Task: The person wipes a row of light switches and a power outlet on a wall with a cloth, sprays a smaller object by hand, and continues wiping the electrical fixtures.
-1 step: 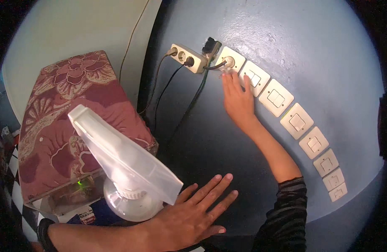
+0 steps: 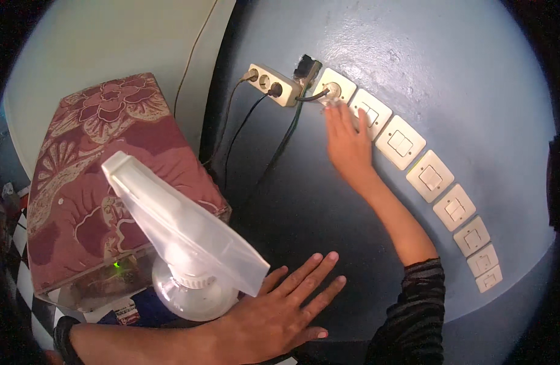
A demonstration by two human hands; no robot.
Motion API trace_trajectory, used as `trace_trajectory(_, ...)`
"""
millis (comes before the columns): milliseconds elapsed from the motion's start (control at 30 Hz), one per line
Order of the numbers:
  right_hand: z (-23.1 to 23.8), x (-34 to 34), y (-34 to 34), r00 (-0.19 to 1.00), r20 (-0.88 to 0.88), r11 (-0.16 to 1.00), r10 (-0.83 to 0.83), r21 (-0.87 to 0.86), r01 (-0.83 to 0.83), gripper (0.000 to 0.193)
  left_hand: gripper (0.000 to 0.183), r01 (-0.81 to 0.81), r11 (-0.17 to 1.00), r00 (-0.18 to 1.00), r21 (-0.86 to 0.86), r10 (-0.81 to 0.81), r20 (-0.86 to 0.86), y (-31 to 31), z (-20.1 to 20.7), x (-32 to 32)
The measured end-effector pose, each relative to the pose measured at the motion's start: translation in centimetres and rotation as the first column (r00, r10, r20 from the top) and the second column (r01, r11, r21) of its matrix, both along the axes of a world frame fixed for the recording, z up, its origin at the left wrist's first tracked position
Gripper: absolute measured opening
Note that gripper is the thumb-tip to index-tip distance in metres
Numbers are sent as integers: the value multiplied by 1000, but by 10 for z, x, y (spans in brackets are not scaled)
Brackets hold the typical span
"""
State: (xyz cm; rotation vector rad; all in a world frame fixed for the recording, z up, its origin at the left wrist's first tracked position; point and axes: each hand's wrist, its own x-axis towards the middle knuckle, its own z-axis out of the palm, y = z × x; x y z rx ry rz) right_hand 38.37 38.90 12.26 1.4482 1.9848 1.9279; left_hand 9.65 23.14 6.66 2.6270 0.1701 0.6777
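My right hand (image 2: 350, 146) reaches up against the dark blue wall. Its fingers are stretched out, with the tips at the lower edge of a white wall socket (image 2: 344, 80) that has a round plug in it. Something small and pale shows by those fingertips; I cannot make out what it is. Beside the little finger is a white light switch (image 2: 377, 115). Lower down, my left hand (image 2: 280, 310) lies flat with fingers spread. Close to its wrist stands a clear spray bottle (image 2: 195, 298) with a white spray head (image 2: 176, 210), not gripped by the hand.
Several white switch plates (image 2: 400, 143) run down the wall to the right. A power strip (image 2: 290, 94) with two plugs sits left of the socket, its dark cables (image 2: 249, 112) hanging. At left is a box-shaped thing under a maroon floral cloth (image 2: 134, 158), with a green light.
The view has shifted very slightly. Both hands keep nearly the same places, and the right fingertips remain at the socket's lower edge.
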Motion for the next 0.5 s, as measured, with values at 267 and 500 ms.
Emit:
trace_trajectory(267, 5, 1, -12, 998, -66, 999, -2, -46, -1, 49, 71, 10, 998, 999, 64, -13, 35, -3, -8, 3)
trace_trajectory(500, 14, 2, -17, 980, -198, 995, -27, -104, 7, 68, 70, 26, 998, 1000, 55, -26, 11, -8, -4, 1)
